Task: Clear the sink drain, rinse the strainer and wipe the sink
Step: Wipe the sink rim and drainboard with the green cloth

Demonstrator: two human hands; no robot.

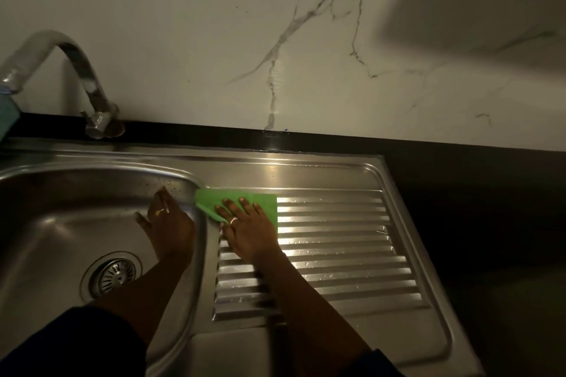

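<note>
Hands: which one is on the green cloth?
The right hand, pressing flat on the green cloth on the drainboard; the left hand touches the basin wall, no cloth.

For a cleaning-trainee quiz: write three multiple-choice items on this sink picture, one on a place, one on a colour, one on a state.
1. Where does the rectangular wiping cloth lie?
A. in the stainless steel basin
B. on the ridged steel drainboard
C. over the round metal strainer
2. What colour is the cloth?
A. green
B. yellow
C. white
3. How is the person's right hand?
A. gripping the strainer
B. flat, pressing the cloth
C. curled, holding nothing
Answers: 1 B, it lies on the ridges; 2 A, bright green; 3 B, straight fingers spread on it, strainer untouched in the basin floor.
</note>
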